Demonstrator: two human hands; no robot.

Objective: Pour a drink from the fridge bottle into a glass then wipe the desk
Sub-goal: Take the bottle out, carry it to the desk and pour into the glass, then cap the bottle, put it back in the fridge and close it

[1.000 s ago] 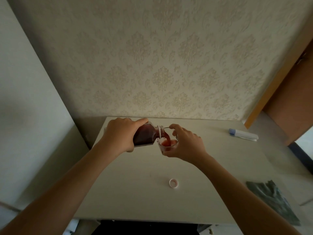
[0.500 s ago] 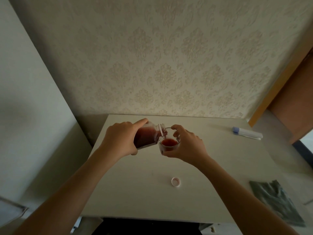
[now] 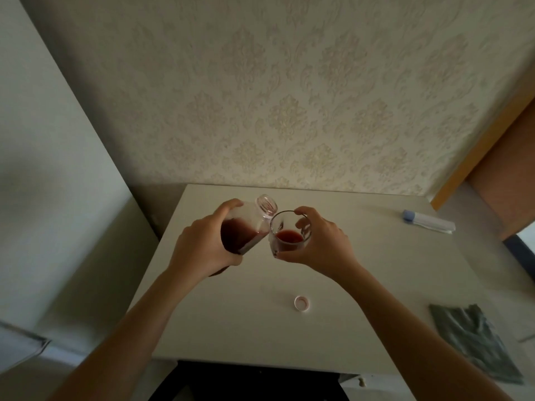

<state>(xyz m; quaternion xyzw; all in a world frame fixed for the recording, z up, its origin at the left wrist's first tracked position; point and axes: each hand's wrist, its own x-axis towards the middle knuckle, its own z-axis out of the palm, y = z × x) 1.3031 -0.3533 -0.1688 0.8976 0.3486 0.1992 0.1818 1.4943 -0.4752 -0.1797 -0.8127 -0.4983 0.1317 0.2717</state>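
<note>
My left hand (image 3: 202, 244) grips a clear bottle (image 3: 246, 230) of dark red drink, tilted with its open neck up and to the right, no liquid running out. Right beside it, my right hand (image 3: 321, 244) holds a small clear glass (image 3: 289, 235) with red drink in its lower part; thumb and fingers wrap its rim and side. Bottle neck and glass rim nearly touch. Both are held above the pale desk (image 3: 260, 328). The bottle's white cap (image 3: 302, 303) lies upturned on the desk nearer me. A grey-green cloth (image 3: 474, 340) lies at the desk's right front.
A white tube-like item with a blue end (image 3: 425, 225) lies at the back right of the desk. Patterned wallpaper rises behind the desk, a plain wall stands on the left, and a brown wooden door frame (image 3: 477, 146) is on the right.
The bottle has been tipped back from pouring, its neck now lifted off the glass rim. The stream has stopped and the glass holds more red drink. Both hands moved slightly nearer me.
</note>
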